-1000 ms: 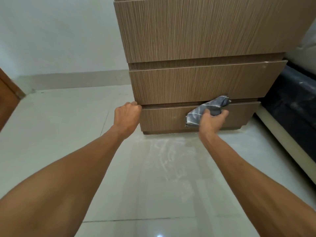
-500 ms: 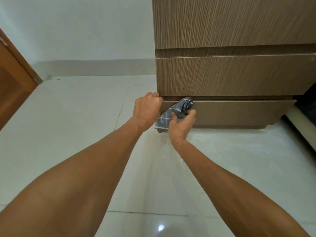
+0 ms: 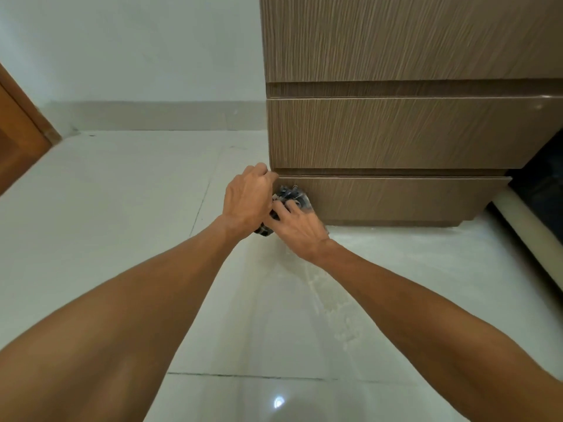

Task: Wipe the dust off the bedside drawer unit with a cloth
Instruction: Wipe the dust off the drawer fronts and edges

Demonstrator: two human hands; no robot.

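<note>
Both hands meet at the bottom drawer's [image 3: 396, 197] left end: the right hand [image 3: 300, 225] presses a bunched grey cloth [image 3: 292, 194] against the drawer front, fingers closed on it, while the left hand [image 3: 246, 202] curls around the drawer's top corner on the bedside drawer unit [image 3: 411, 132], standing on pale floor tiles [image 3: 122, 193].

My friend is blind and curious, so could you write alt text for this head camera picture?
A person's right hand presses a bunched grey cloth against the left end of the bottom drawer of a wood-grain bedside drawer unit, while the left hand grips that drawer's top left corner. Both bare forearms reach over a pale tiled floor.
</note>
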